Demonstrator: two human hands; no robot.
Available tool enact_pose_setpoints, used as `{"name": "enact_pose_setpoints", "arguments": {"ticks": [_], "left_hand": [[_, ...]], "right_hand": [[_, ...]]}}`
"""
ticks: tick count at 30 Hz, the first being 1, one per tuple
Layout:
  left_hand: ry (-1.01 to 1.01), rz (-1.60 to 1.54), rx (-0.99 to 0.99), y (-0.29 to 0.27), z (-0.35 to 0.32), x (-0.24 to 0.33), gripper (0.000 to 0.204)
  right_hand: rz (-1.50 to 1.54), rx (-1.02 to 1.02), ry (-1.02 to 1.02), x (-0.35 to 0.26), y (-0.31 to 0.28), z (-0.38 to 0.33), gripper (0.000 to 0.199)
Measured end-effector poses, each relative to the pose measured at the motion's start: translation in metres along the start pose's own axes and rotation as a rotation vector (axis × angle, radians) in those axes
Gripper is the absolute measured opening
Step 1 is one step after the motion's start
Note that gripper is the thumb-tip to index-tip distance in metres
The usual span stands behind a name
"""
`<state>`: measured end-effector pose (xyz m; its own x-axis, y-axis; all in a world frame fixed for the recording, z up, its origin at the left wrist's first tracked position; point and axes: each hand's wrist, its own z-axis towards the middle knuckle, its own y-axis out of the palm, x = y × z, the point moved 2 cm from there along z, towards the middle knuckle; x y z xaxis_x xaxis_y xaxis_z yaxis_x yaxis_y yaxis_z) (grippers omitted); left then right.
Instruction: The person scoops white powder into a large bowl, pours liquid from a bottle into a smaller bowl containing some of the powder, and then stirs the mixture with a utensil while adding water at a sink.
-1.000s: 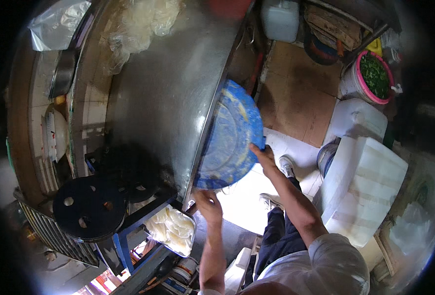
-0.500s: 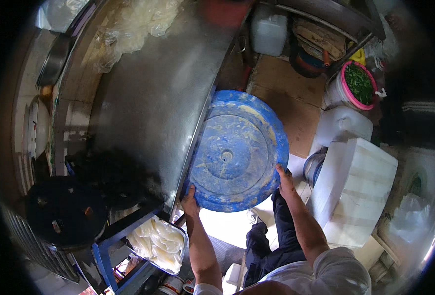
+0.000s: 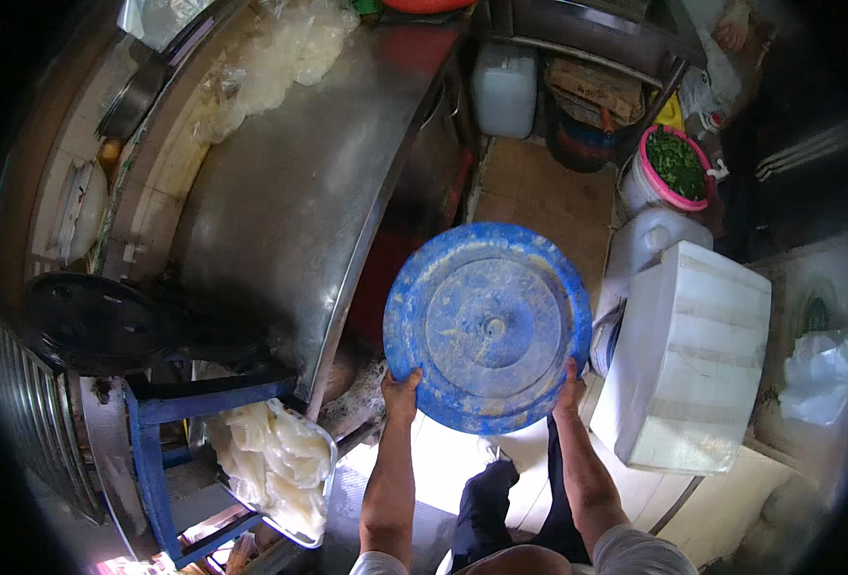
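Note:
In front of me I hold a large round blue lid (image 3: 481, 316), scuffed and smeared with pale residue, with a small raised knob at its centre. My left hand (image 3: 402, 394) grips its near left rim, thumb on top and the fingers hidden beneath. On the near right rim my right hand (image 3: 569, 386) has the same kind of grip. The lid hangs over the floor, just right of a steel table (image 3: 280, 182), and hides what lies under it.
Beyond the lid a brown floor panel (image 3: 539, 182) runs toward a white jerrycan (image 3: 505, 91). To the right stand a pink-rimmed bucket (image 3: 700, 203) of chopped greens and a white foam box (image 3: 702, 355). A tray of pale pieces (image 3: 275, 460) sits at lower left beside a blue frame (image 3: 146, 470).
Both hands have carried the lid to the right and slightly nearer me, away from the table edge. My view has shifted too, and a hand now shows at the upper right.

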<state>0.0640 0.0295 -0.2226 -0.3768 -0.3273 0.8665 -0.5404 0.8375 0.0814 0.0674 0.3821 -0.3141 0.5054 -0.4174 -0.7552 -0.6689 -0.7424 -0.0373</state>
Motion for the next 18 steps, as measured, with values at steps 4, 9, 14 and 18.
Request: {"name": "enact_pose_setpoints", "arguments": {"ticks": [4,9,14,18], "left_hand": [[-0.074,-0.116,0.027,-0.038,0.015,-0.101,0.050],[-0.253,-0.307,0.015,-0.044,-0.043,-0.165,0.046],[-0.119,-0.198,0.065,-0.048,-0.058,-0.158,0.046],[-0.007,-0.135,0.200,-0.044,-0.085,-0.122,0.047]], "right_hand": [[-0.401,0.126,-0.264,0.016,0.004,0.023,0.057],[-0.478,-0.034,-0.233,0.056,-0.043,0.062,0.055],[-0.602,-0.035,-0.418,0.064,-0.049,0.042,0.059],[-0.767,-0.051,-0.457,0.056,-0.056,-0.006,0.075]]}}
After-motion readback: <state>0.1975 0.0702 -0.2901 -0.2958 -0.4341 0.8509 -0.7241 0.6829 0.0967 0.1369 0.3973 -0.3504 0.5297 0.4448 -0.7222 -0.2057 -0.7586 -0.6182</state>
